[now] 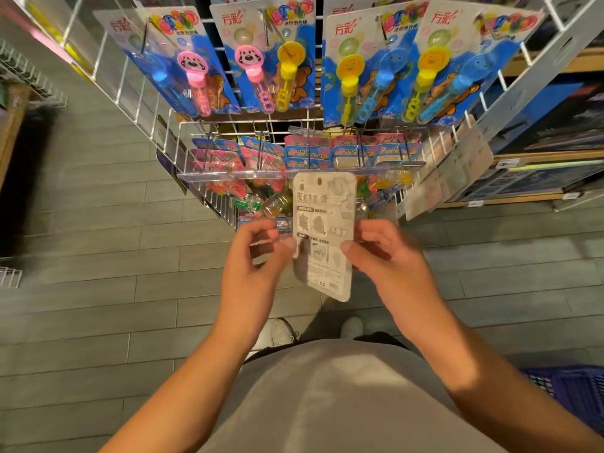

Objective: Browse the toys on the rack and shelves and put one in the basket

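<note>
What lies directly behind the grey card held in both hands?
Behind the grey card, the wire bin of small colourful toys; whatever sits straight behind it is hidden.

Head camera, steep downward view

It looks forward and down, close over both hands, facing the wire rack [209,178].

- Carded toy pack [323,237]: pale grey printed back facing the camera, upright, slightly tilted, held in front of the rack's lower front edge.
- Wire rack [209,132]: white; bubble-wand cards [271,60] hang along its top row, smaller packs [307,152] fill the lower tier.
- Basket [575,390]: dark blue, at lower right on the floor side.
</note>
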